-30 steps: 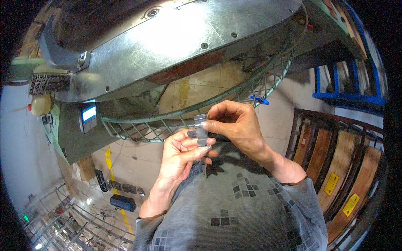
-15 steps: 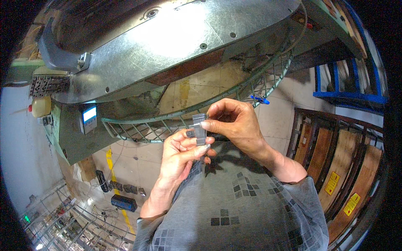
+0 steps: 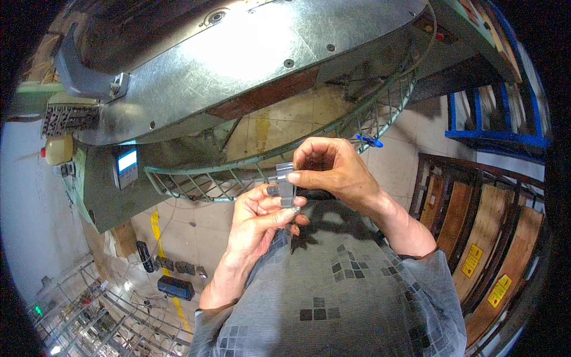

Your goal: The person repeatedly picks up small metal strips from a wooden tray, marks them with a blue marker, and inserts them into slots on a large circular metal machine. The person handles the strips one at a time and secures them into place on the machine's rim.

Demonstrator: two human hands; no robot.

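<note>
The right hand (image 3: 340, 172) has lifted slightly, I notice; it pinches the upper part of the grey strip (image 3: 286, 191), mid-frame, while the left hand (image 3: 252, 221) grips the lower end, probably for steadiness.

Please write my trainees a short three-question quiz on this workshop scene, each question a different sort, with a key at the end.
1. Multiple choice: What do the left hand and the right hand both hold?
A) a hammer
B) a small grey piece
C) a paper cup

2. True or false: The lit screen is on the right side of the picture.

3. Fill in the gap: Two of the wooden boards on the right carry ______ labels.

Key:
1. B
2. False; the lit screen is on the left side.
3. yellow
</note>
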